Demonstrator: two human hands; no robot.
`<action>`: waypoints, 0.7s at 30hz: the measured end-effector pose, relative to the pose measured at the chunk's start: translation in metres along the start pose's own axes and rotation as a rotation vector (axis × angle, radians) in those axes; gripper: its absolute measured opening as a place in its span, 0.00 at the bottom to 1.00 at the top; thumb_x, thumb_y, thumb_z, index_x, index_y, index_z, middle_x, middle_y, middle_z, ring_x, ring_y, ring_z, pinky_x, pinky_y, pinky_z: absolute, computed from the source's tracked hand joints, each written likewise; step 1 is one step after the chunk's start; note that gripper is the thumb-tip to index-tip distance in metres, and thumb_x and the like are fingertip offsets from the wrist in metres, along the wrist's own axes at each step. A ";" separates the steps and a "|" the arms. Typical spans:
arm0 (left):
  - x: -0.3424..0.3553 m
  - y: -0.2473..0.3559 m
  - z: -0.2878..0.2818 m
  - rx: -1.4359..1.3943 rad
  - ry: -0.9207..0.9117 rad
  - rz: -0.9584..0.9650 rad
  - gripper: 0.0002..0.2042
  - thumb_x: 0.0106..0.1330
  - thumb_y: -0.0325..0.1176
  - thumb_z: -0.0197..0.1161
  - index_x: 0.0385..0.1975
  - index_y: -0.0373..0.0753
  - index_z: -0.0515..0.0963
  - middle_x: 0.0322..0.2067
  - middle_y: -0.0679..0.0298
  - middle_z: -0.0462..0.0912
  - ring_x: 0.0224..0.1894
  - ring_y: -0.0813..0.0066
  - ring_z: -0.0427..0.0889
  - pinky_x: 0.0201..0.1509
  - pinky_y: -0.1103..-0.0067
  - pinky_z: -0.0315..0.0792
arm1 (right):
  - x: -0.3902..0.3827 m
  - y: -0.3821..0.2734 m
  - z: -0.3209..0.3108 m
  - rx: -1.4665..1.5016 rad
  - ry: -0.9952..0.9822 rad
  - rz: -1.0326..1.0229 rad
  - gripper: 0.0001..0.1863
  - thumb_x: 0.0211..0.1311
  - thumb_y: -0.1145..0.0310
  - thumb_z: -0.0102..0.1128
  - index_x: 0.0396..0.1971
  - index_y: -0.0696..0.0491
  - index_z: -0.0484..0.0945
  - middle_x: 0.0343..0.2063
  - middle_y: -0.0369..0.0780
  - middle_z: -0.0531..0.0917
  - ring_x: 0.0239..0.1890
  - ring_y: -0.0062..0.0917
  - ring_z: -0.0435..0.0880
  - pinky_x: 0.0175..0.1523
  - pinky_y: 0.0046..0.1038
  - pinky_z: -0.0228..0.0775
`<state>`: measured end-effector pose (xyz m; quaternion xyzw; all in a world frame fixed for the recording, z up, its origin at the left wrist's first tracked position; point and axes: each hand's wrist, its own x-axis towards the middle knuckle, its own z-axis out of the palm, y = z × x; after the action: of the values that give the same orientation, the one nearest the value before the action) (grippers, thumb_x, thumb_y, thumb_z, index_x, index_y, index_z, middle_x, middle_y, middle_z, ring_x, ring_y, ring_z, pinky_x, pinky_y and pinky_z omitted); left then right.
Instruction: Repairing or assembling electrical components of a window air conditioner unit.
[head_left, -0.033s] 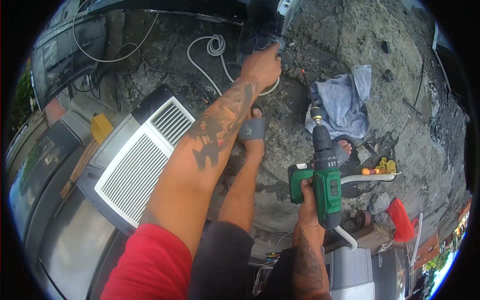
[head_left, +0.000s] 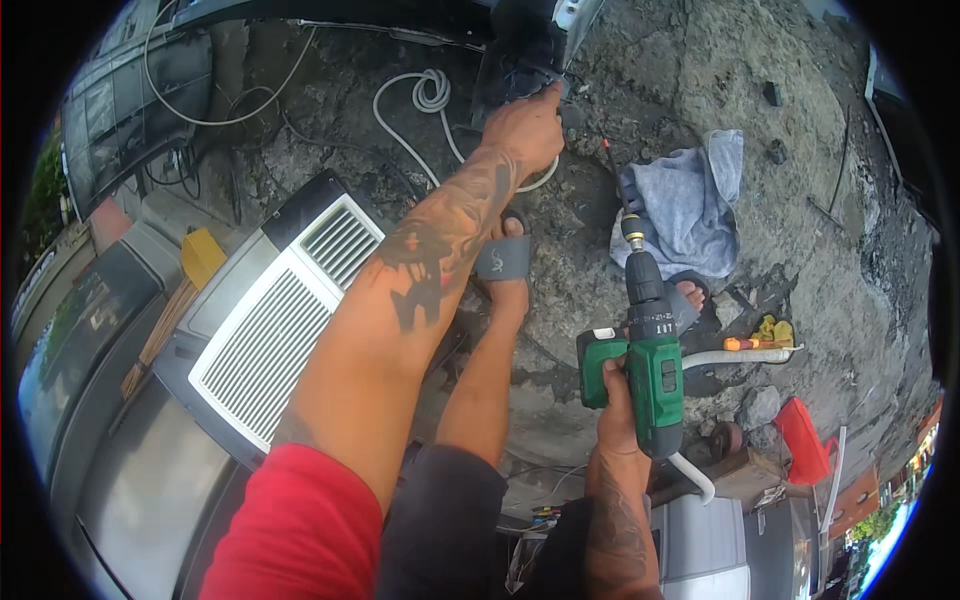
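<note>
Nothing moved | left hand (head_left: 525, 128) pinching dark panel edge (head_left: 520, 50) | right hand (head_left: 615, 400) gripping green drill (head_left: 650, 350)

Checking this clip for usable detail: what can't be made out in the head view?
- What the left hand pinches: its fingertips hide it against the dark panel.
- The panel's upper part: cut off at the top edge.
- The green cordless drill bit's tip: too thin to tell against the grey cloth.
- The right hand's trigger finger: hidden by the drill's grip.
</note>
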<state>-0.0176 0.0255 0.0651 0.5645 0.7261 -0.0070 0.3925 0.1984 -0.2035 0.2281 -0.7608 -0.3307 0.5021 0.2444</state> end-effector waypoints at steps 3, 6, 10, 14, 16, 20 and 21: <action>0.016 -0.002 -0.006 0.292 -0.101 0.032 0.28 0.69 0.37 0.48 0.71 0.43 0.60 0.51 0.50 0.82 0.54 0.47 0.81 0.61 0.61 0.71 | -0.002 0.011 0.001 -0.049 -0.016 0.014 0.16 0.59 0.74 0.65 0.47 0.58 0.76 0.39 0.40 0.79 0.40 0.29 0.77 0.49 0.32 0.69; 0.027 -0.004 -0.009 0.339 -0.122 -0.019 0.26 0.68 0.38 0.47 0.67 0.41 0.63 0.51 0.47 0.82 0.55 0.47 0.80 0.63 0.60 0.70 | 0.004 0.015 -0.001 -0.105 -0.052 0.007 0.20 0.57 0.75 0.64 0.50 0.60 0.74 0.43 0.42 0.79 0.44 0.32 0.77 0.54 0.33 0.68; 0.022 0.000 0.002 0.347 -0.042 -0.094 0.21 0.70 0.42 0.47 0.58 0.37 0.69 0.48 0.45 0.82 0.54 0.48 0.81 0.61 0.60 0.71 | 0.014 0.024 -0.007 -0.295 -0.070 -0.004 0.23 0.55 0.76 0.65 0.53 0.61 0.72 0.46 0.44 0.78 0.47 0.34 0.77 0.56 0.33 0.67; 0.021 -0.009 0.006 0.254 0.092 -0.191 0.24 0.70 0.47 0.53 0.58 0.35 0.69 0.47 0.44 0.83 0.53 0.46 0.81 0.59 0.59 0.72 | 0.021 0.018 -0.007 -0.185 -0.051 -0.019 0.21 0.54 0.77 0.65 0.50 0.61 0.75 0.44 0.44 0.80 0.46 0.35 0.79 0.55 0.33 0.68; 0.026 -0.011 0.007 0.139 0.160 -0.273 0.25 0.69 0.47 0.56 0.56 0.34 0.71 0.47 0.44 0.83 0.52 0.43 0.80 0.58 0.58 0.73 | 0.023 0.011 -0.005 -0.176 -0.088 0.012 0.20 0.54 0.77 0.65 0.48 0.61 0.76 0.43 0.44 0.80 0.45 0.35 0.79 0.55 0.33 0.68; 0.034 -0.012 0.019 0.043 0.339 -0.234 0.22 0.67 0.47 0.59 0.50 0.34 0.77 0.44 0.45 0.84 0.50 0.44 0.82 0.55 0.59 0.74 | 0.026 0.007 -0.004 -0.106 0.001 -0.062 0.08 0.56 0.78 0.65 0.36 0.55 0.79 0.30 0.34 0.79 0.35 0.22 0.77 0.44 0.28 0.69; 0.038 -0.011 0.021 -0.059 0.416 -0.251 0.21 0.66 0.47 0.60 0.48 0.35 0.79 0.42 0.47 0.85 0.48 0.44 0.82 0.54 0.60 0.74 | 0.026 0.006 -0.004 -0.061 0.003 -0.051 0.08 0.56 0.78 0.65 0.36 0.55 0.79 0.31 0.34 0.79 0.35 0.22 0.77 0.44 0.28 0.69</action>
<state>-0.0170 0.0427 0.0234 0.4474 0.8557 0.0818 0.2470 0.2111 -0.1879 0.2098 -0.7597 -0.3649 0.4844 0.2345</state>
